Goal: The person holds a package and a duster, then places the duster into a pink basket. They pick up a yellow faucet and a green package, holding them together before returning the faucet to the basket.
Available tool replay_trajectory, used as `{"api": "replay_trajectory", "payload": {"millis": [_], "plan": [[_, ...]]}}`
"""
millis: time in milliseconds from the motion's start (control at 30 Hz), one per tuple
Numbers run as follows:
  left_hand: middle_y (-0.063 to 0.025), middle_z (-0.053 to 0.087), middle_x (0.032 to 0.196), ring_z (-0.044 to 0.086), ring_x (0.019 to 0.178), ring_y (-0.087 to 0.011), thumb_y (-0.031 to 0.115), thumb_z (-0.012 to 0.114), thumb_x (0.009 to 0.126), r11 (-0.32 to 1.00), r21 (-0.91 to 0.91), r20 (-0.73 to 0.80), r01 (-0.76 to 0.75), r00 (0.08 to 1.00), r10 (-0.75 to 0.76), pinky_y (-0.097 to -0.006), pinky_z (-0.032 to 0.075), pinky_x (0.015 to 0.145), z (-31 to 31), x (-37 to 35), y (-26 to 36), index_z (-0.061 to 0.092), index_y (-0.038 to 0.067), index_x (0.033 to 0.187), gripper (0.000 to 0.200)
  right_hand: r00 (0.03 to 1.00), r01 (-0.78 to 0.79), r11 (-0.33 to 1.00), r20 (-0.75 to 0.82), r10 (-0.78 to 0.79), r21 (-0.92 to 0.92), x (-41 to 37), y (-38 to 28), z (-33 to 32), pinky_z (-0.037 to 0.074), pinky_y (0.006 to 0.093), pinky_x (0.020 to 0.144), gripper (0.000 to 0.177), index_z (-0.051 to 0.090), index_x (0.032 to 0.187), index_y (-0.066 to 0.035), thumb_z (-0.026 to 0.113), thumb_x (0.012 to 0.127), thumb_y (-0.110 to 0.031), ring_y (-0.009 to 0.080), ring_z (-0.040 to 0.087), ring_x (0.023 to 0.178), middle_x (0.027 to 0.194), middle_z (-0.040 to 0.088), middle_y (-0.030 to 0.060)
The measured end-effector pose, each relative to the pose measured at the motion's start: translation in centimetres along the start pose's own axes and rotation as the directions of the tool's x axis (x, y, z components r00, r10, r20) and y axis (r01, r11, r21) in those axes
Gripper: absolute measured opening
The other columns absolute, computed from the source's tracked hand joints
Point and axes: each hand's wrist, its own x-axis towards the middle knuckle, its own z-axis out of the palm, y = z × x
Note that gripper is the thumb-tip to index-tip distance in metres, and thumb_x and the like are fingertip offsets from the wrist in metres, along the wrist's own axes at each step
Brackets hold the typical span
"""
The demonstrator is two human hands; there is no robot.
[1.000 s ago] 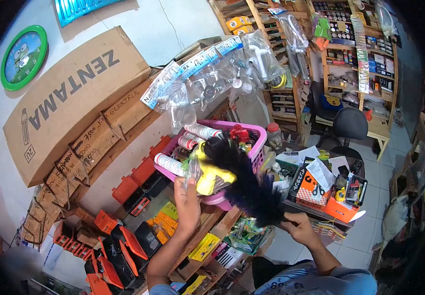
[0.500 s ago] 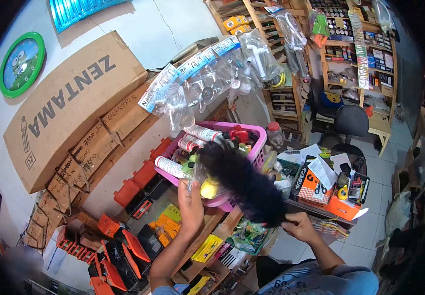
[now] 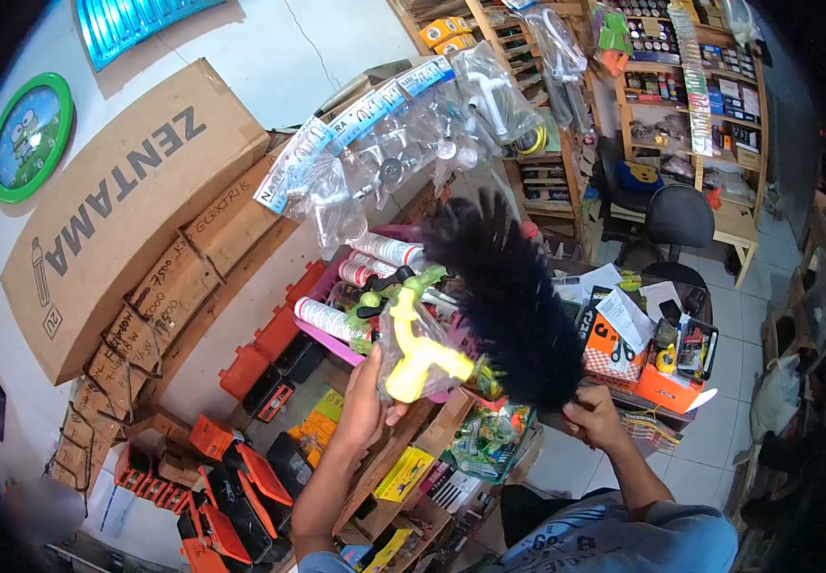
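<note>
In the head view, my left hand [image 3: 367, 406] is closed on a bright yellow branched plastic fitting [image 3: 420, 358] in a clear bag. Its exact kind I cannot make out. Closed round the lower end of a black feather duster [image 3: 518, 306], my right hand [image 3: 596, 417] holds it upright, its handle mostly hidden in the fist. The feathers rise just right of the yellow fitting. Behind both is a pink basket [image 3: 322, 342], largely covered, with white cylindrical tubes [image 3: 327, 318] and other wrapped goods in it.
Bagged taps [image 3: 375, 172] hang from the shelf above the basket. Orange and black toolboxes [image 3: 251, 487] stand at lower left. Papers and an orange box [image 3: 666, 399] lie on the right-hand counter. Farther back are a black chair [image 3: 680, 224] and stocked shelves [image 3: 690, 105].
The yellow fitting has come up into clear view in my left hand, out from behind the duster. The duster has swung up and right, more upright now. The view has shifted slightly.
</note>
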Motion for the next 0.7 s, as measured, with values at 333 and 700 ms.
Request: {"api": "replay_trajectory", "payload": {"millis": [333,700], "plan": [[-0.0086,0.059,0.091,0.047,0.054,-0.0077,0.030,0.056,0.093,0.962,0.157,0.248,-0.223,0.952,0.180,-0.0194,0.037,0.048,0.5,0.4,-0.4,0.039,0.005,0.122,0.041,0.996,0.075,0.985,0.049,-0.068,-0.158,0.1,1.7,-1.0,0.031,0.0229,0.042,0.026,0.051,0.064,-0.001,0.060,0.087,-0.009,0.0040,0.042,0.048,0.053,0.047,-0.0016],[-0.0049,0.058,0.095,0.056,0.081,-0.0138,0.014,0.056,0.092,0.800,0.583,0.315,-0.145,0.947,-0.057,-0.0271,0.047,0.071,-1.4,-0.1,-0.3,0.053,0.003,0.108,0.020,0.983,0.124,0.926,0.169,-0.066,-0.356,0.1,1.1,-2.6,0.047,0.0290,0.063,0.030,0.064,0.105,0.003,0.070,0.077,-0.004,0.0182,0.066,0.071,0.085,0.069,0.0170]]}}
